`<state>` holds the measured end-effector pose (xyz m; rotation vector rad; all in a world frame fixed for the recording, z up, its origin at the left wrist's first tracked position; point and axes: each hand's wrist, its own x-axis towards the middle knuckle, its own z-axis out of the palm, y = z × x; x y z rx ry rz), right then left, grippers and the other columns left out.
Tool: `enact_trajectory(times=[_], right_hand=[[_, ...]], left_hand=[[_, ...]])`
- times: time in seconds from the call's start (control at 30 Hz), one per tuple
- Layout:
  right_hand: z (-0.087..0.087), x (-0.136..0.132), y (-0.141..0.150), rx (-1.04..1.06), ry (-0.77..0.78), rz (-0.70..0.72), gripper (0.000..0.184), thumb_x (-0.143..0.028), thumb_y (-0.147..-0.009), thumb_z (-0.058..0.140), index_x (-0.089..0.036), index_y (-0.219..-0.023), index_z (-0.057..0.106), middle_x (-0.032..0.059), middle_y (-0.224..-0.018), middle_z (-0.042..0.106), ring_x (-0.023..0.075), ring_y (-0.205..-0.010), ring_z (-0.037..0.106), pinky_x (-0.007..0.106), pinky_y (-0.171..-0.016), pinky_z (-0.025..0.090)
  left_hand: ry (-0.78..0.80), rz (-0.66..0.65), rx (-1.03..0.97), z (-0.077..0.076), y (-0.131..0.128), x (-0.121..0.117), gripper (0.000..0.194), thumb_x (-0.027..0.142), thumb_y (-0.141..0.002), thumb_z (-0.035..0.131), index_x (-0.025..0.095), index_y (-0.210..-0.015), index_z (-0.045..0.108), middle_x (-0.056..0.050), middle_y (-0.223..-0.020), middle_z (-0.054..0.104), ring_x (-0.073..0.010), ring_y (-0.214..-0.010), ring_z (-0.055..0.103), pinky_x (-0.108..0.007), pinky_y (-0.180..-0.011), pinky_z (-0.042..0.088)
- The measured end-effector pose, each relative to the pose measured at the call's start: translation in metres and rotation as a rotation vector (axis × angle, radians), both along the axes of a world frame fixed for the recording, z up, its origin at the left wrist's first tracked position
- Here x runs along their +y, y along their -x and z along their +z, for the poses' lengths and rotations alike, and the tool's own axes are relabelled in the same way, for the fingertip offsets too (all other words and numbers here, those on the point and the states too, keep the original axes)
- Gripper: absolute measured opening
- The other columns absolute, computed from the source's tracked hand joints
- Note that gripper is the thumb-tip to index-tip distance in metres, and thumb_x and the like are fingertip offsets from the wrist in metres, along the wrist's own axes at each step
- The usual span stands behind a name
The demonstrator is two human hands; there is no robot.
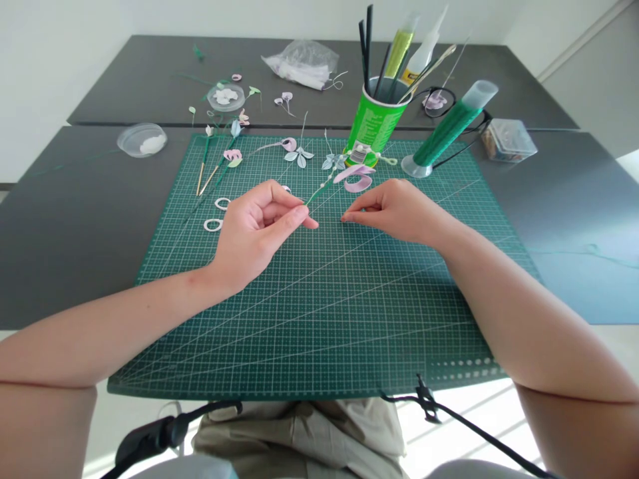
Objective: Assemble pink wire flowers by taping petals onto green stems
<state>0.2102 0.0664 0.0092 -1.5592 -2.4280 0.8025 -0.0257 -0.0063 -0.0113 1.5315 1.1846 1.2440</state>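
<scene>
My left hand (262,223) hovers over the green cutting mat (319,313), fingers pinched on the lower end of a thin green flower stem (319,191). The stem runs up and right to a pink-and-white wire flower (355,176). My right hand (397,209) is a short way to the right, fingertips pressed together in a pinch; what they hold is too fine to make out. Two white wire rings (213,225) lie on the mat left of my left hand.
A green cup of tools and glue bottles (375,123), a tilted green thread cone (446,133) and a clear box (509,140) stand at the mat's far edge. More wire flowers (224,143), two clear dishes (142,140) and a plastic bag (302,63) lie beyond on the dark table.
</scene>
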Motion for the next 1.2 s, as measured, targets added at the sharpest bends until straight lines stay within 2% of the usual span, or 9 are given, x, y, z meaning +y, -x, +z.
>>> enact_trajectory(times=[0.13, 0.23, 0.4, 0.57, 0.73, 0.87, 1.03, 1.2], right_hand=[[0.000, 0.000, 0.001, -0.006, 0.016, -0.004, 0.019, -0.028, -0.094, 0.075, -0.016, -0.092, 0.089, -0.0040, -0.049, 0.053, 0.0076, -0.048, 0.036, 0.030, -0.060, 0.036], [0.000, 0.000, 0.000, 0.000, 0.018, -0.004, 0.019, -0.029, -0.095, 0.075, -0.016, -0.091, 0.089, -0.0037, -0.050, 0.054, 0.0078, -0.049, 0.036, 0.030, -0.060, 0.036], [-0.001, 0.001, 0.000, 0.005, 0.023, -0.002, 0.020, -0.030, -0.094, 0.074, -0.016, -0.091, 0.089, -0.0032, -0.051, 0.055, 0.0080, -0.050, 0.037, 0.030, -0.060, 0.036], [-0.002, 0.002, -0.001, 0.016, 0.027, -0.003, 0.021, -0.031, -0.093, 0.074, -0.016, -0.090, 0.088, -0.0029, -0.051, 0.054, 0.0087, -0.051, 0.039, 0.031, -0.061, 0.036], [-0.002, 0.002, -0.002, 0.020, 0.033, 0.009, 0.023, -0.034, -0.093, 0.072, -0.017, -0.089, 0.088, -0.0013, -0.056, 0.059, 0.0095, -0.053, 0.042, 0.031, -0.061, 0.035], [-0.001, 0.001, -0.001, 0.021, 0.036, 0.013, 0.023, -0.033, -0.092, 0.071, -0.016, -0.090, 0.087, -0.0021, -0.051, 0.053, 0.0110, -0.054, 0.044, 0.032, -0.061, 0.035], [0.003, 0.001, -0.003, 0.007, 0.053, 0.051, 0.022, -0.032, -0.093, 0.071, -0.017, -0.089, 0.088, -0.0022, -0.051, 0.053, 0.0111, -0.054, 0.045, 0.031, -0.061, 0.035], [0.008, -0.006, -0.006, 0.084, 0.207, 0.289, 0.024, -0.037, -0.092, 0.072, -0.019, -0.090, 0.088, -0.0031, -0.056, 0.062, 0.0081, -0.051, 0.041, 0.028, -0.056, 0.034]], left_hand=[[0.011, 0.030, -0.003, -0.003, 0.001, 0.003, 0.010, 0.030, -0.093, 0.074, 0.022, -0.097, 0.071, 0.000, -0.070, 0.076, -0.0118, -0.050, 0.058, -0.028, -0.044, 0.036], [-0.025, 0.034, 0.018, -0.003, 0.001, 0.003, 0.009, 0.031, -0.093, 0.073, 0.022, -0.092, 0.073, 0.001, -0.066, 0.073, -0.0142, -0.055, 0.065, -0.028, -0.047, 0.042], [-0.064, 0.004, 0.010, -0.002, 0.001, 0.004, 0.013, 0.027, -0.094, 0.074, 0.021, -0.083, 0.071, 0.000, -0.070, 0.076, -0.0114, -0.051, 0.059, -0.029, -0.050, 0.045], [-0.073, -0.007, -0.023, -0.004, 0.003, 0.005, 0.011, 0.023, -0.094, 0.073, 0.021, -0.083, 0.072, 0.000, -0.072, 0.076, -0.0134, -0.060, 0.067, -0.029, -0.056, 0.048], [-0.033, -0.023, -0.030, -0.003, 0.002, 0.003, 0.012, 0.026, -0.096, 0.073, 0.022, -0.086, 0.070, 0.000, -0.074, 0.076, -0.0164, -0.072, 0.074, -0.034, -0.075, 0.060], [0.018, 0.006, -0.014, -0.003, 0.003, 0.001, 0.008, 0.029, -0.096, 0.074, 0.022, -0.094, 0.071, -0.002, -0.080, 0.079, -0.0180, -0.077, 0.075, -0.039, -0.086, 0.062], [0.012, 0.048, 0.015, -0.005, 0.005, 0.005, 0.008, 0.028, -0.098, 0.071, 0.021, -0.096, 0.072, -0.003, -0.084, 0.080, -0.0154, -0.071, 0.071, -0.033, -0.077, 0.059], [0.008, 0.084, 0.042, -0.009, 0.008, 0.011, 0.010, 0.030, -0.100, 0.069, 0.021, -0.099, 0.074, -0.004, -0.088, 0.081, -0.0145, -0.067, 0.066, -0.030, -0.065, 0.053]])
